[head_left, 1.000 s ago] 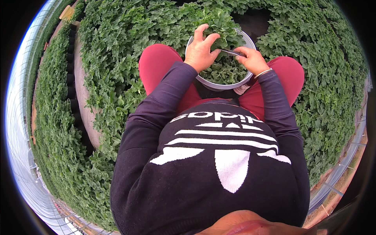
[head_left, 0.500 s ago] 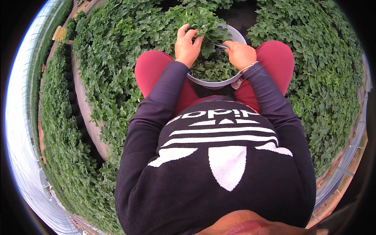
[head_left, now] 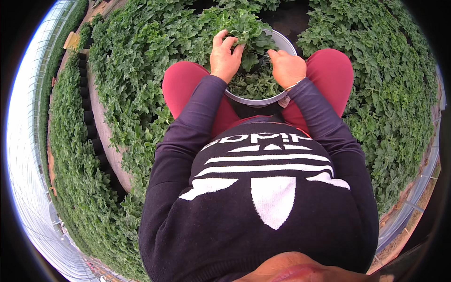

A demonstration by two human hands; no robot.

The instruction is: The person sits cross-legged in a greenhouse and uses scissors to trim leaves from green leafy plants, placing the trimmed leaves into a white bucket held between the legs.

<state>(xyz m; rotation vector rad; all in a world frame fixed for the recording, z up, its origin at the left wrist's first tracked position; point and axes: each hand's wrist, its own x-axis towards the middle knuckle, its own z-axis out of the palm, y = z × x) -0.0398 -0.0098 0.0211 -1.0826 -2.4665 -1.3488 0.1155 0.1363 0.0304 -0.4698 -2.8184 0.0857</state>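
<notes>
My left hand [head_left: 225, 60] is closed by its fingertips on a leafy green shoot [head_left: 244, 29] over the far left rim of a round pale bucket [head_left: 288, 43]. Gripped in my right hand [head_left: 287, 69], at the bucket's right side, is a slim metal tool [head_left: 263, 55] that looks like a small knife. Its thin end points left toward the shoot's stem; most of the handle is hidden by my fingers. Cut leafy shoots [head_left: 253, 86] lie inside the bucket, which stands between my knees.
Dense leafy plants [head_left: 136, 51] grow on the left and ahead, with another bed [head_left: 385, 94] on the right. A grey strip [head_left: 105, 127] and a row of black pots [head_left: 89, 117] run along the left. A yellow object [head_left: 71, 40] sits at the far left.
My right hand has turned slightly and shifted a little, so less of the knife-like tool shows. My left hand stays on the shoot almost unmoved.
</notes>
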